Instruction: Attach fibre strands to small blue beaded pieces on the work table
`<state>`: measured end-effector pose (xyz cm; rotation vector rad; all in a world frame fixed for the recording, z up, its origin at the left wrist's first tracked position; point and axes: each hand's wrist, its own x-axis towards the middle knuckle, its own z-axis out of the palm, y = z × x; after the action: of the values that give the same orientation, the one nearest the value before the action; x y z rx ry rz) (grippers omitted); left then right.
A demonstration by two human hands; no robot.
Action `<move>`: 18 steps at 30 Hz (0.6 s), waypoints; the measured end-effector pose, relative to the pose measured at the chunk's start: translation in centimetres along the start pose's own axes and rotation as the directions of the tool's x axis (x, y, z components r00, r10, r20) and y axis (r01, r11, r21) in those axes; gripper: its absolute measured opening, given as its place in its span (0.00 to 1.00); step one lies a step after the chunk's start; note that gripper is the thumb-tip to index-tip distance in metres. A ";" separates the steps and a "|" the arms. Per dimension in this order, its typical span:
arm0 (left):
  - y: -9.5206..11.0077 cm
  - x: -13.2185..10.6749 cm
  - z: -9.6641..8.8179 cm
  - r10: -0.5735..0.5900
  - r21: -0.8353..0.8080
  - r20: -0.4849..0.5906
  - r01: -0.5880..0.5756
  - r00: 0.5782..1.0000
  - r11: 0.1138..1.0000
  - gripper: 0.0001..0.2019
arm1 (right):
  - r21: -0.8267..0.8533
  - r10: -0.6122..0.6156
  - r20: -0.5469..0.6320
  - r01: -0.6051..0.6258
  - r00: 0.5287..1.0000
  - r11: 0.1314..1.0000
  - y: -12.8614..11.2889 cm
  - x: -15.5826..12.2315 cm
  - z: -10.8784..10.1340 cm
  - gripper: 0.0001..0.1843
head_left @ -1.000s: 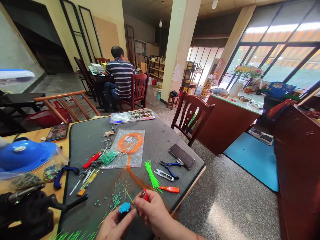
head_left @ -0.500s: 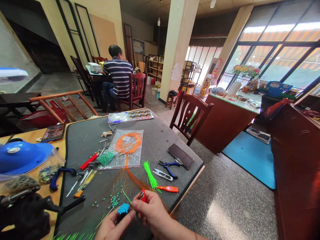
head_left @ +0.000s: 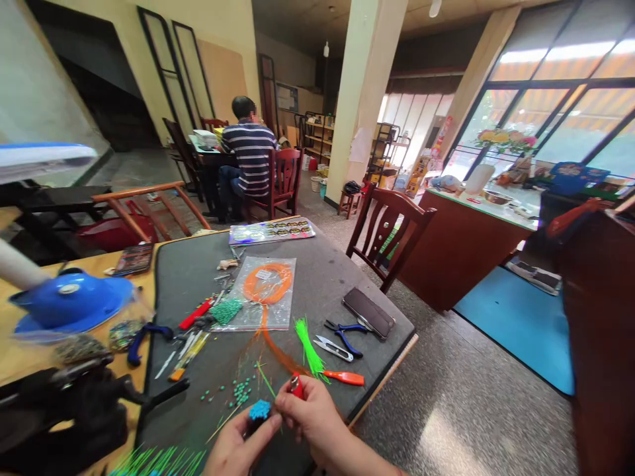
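Observation:
My left hand [head_left: 238, 446] is closed round a small blue beaded ball [head_left: 259, 410], pinched at the bottom edge of the view. My right hand [head_left: 312, 420] is closed on a small red-handled tool [head_left: 296, 385], its fingertips right beside the ball. Both hands hover over the near edge of the dark grey mat [head_left: 317, 277]. Loose teal beads [head_left: 241, 394] lie just beyond the hands. A bundle of neon green strands [head_left: 308, 347] and long orange strands [head_left: 275, 350] lie ahead of my right hand.
On the mat lie blue pliers [head_left: 342, 330], thread snips [head_left: 332, 348], an orange-handled tool [head_left: 344, 377], a phone [head_left: 368, 312] and a bag of orange cord [head_left: 262, 291]. A blue lamp base [head_left: 69, 301] stands left. A wooden chair [head_left: 387, 231] stands beyond; a person in a striped shirt [head_left: 251, 155] sits far back.
The hands keep the same grip on the ball and the tool. The view has shifted a little, so everything sits slightly further right in the frame.

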<state>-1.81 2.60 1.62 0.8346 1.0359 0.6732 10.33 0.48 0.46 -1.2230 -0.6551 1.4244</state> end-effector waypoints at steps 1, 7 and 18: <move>0.1 -0.1 0.0 0.013 0.007 0.001 -0.013 1.000 1.000 0.21 | -0.004 -0.003 -0.001 0.003 1.000 1.000 0.1 0.0 0.0 0.22; 0.3 0.2 -0.1 0.094 -0.019 0.013 -0.093 0.996 0.995 0.17 | -0.028 -0.005 0.005 0.005 1.000 1.000 0.5 0.8 -0.2 0.25; 0.4 0.7 -1.1 0.003 -0.175 0.140 0.021 0.990 0.984 0.17 | 0.061 0.078 0.061 -0.082 0.995 0.995 -0.3 0.9 0.6 0.23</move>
<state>-2.63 3.70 1.33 0.7125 0.8402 0.6782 9.98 1.58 0.63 -1.1730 -0.6020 1.5408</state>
